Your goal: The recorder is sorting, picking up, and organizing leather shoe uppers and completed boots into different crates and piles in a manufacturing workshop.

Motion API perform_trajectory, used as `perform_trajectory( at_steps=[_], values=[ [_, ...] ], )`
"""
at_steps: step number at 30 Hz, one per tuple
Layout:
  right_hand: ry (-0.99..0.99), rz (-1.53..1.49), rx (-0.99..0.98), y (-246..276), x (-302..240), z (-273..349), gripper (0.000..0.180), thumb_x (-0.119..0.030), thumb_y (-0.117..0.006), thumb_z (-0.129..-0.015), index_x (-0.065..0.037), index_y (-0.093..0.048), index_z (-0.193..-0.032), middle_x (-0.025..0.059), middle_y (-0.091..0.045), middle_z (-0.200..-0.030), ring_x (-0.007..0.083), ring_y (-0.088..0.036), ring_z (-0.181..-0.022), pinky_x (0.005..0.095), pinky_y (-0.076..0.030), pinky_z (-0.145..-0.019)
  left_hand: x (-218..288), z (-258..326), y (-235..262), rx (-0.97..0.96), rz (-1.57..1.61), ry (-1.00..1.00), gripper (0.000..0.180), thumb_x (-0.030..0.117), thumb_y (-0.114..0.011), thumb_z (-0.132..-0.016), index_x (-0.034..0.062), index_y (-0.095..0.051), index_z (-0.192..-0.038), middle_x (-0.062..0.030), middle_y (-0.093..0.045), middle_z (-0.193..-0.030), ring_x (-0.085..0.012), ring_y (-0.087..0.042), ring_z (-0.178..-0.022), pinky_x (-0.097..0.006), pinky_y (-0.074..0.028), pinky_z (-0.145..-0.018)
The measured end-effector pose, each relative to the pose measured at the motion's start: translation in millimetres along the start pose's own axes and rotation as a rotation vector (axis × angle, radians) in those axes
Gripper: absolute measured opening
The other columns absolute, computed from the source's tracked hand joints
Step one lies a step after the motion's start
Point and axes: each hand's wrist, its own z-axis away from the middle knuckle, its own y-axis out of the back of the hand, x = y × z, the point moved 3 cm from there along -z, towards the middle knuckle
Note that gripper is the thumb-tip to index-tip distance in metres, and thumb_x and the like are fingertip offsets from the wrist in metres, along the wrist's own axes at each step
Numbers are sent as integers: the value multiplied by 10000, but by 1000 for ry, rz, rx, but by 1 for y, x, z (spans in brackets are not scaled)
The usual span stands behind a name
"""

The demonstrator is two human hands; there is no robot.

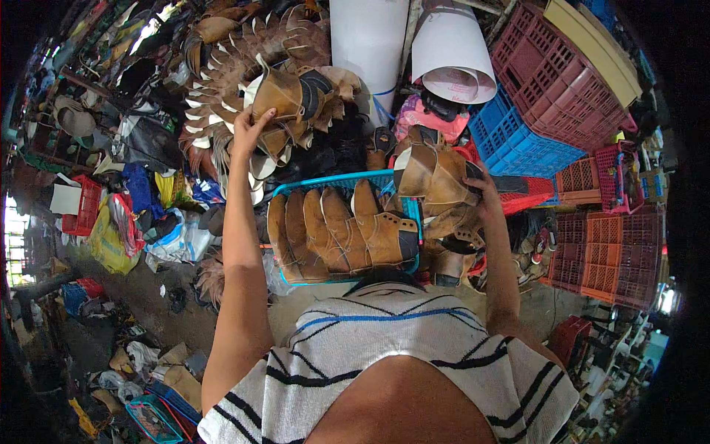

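Note:
My left hand (253,132) reaches forward and is closed on the edge of a tan leather shoe upper (279,98) with a dark collar and a pale lining. That upper is against a large pile of similar uppers (244,55). My right hand (484,194) grips the side of another tan shoe upper (438,174), part of a stack at the right end of a turquoise basket (333,180). Its fingertips are partly hidden by the leather. Inside the basket, several tan boot uppers (336,233) stand side by side in a row.
Blue crates (518,140) and maroon crates (555,66) are stacked at the far right, with orange crates (603,251) below. A rolled white sheet (452,59) stands behind the basket. Plastic bags (118,233) and a red basket (85,203) lie at the left.

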Motion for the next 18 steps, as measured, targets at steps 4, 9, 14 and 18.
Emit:
perform_trajectory(
  at_steps=[4, 9, 14, 18],
  values=[
    [-5, -91, 28, 22, 11, -2, 847, 57, -651, -649, -102, -334, -1419, 118, -586, -1158, 262, -591, -1046, 389, -523, -854, -1, -13, 5, 149, 90, 130, 261, 240, -712, -847, 40, -614, -983, -42, -658, -933, -122, -593, -791, -236, -461, -714],
    [23, -53, 71, 26, 5, 10, 806, 25, -648, -692, -101, -329, -1421, 122, -554, -1205, 274, -578, -1066, 406, -518, -878, -36, -10, 16, 362, 1002, 5, 555, 334, -593, -910, 75, -396, -1359, -104, -461, -1367, -301, -441, -1239, -558, -362, -1010],
    [40, -118, 61, 27, 2, 6, 784, 11, -644, -702, -106, -340, -1416, 126, -580, -1163, 284, -604, -1022, 423, -535, -852, -105, 25, 25, 462, 1212, 91, 636, 390, -535, -916, 109, -306, -1440, -92, -321, -1487, -345, -286, -1364, -661, -250, -1068],
    [53, -47, 81, 38, 4, 4, 768, 1, -637, -706, -116, -347, -1407, 127, -593, -1133, 283, -616, -999, 420, -540, -844, -115, 33, 25, 511, 1291, 252, 609, 438, -496, -924, 126, -341, -1424, -80, -310, -1494, -348, -264, -1374, -663, -293, -1047]
  ],
)
